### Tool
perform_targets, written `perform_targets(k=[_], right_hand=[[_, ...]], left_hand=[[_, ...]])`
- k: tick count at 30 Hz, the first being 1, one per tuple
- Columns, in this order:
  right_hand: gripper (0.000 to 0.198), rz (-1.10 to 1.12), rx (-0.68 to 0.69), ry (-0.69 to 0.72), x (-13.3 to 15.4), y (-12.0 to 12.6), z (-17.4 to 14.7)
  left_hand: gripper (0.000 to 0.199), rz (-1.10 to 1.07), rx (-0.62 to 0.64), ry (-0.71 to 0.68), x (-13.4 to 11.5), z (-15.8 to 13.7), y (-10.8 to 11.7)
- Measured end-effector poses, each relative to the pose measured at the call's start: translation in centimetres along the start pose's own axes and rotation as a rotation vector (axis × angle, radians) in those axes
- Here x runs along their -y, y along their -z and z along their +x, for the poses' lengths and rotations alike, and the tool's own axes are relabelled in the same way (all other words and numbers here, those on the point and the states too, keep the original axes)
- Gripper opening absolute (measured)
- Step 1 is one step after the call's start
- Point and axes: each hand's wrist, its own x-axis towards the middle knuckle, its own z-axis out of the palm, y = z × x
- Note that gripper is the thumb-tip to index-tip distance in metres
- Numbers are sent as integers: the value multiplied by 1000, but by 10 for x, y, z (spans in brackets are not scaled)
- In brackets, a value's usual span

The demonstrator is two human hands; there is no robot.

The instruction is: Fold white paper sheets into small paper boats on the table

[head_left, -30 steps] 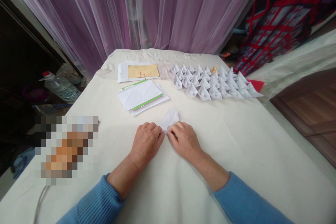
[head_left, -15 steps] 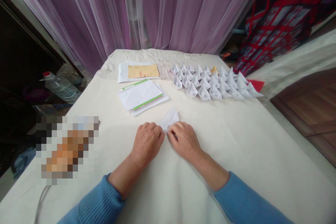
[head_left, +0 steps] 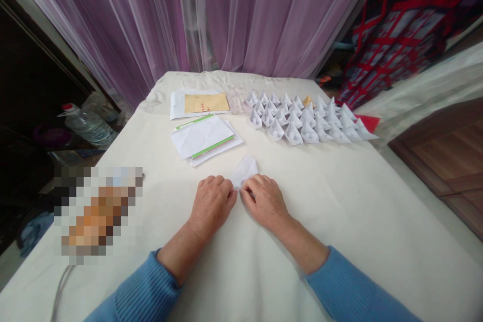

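Observation:
A small folded piece of white paper (head_left: 244,168) lies on the white tablecloth between my hands, its pointed end facing away from me. My left hand (head_left: 214,201) is closed, with thumb and finger pinching the paper's near left edge. On the other side my right hand (head_left: 265,200) also has its fingers curled and pressed on the near right edge. The fingertips of both hands almost meet at the near fold, and they hide that part of the paper.
White folded paper boats (head_left: 309,133) stand in rows at the back right, beside a red piece (head_left: 368,123). A paper stack with green strips (head_left: 204,136) and a tan envelope (head_left: 206,102) lie ahead. A blurred-out object (head_left: 101,211) with a cable lies left.
Both hands stay almost where they were, still pinching the folded paper. The view has shifted very slightly.

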Motion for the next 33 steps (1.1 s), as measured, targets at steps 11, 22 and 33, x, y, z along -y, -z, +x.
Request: perform_targets(k=[11, 22, 33], right_hand=[[7, 86, -24, -11, -5, -4, 0], [8, 51, -7, 9, -3, -3, -1], [15, 50, -8, -60, 1, -3, 3]], left_hand=[[6, -101, 2, 20, 2, -1, 3], [6, -144, 1, 21, 4, 0, 2], [7, -171, -8, 25, 5, 1, 2]])
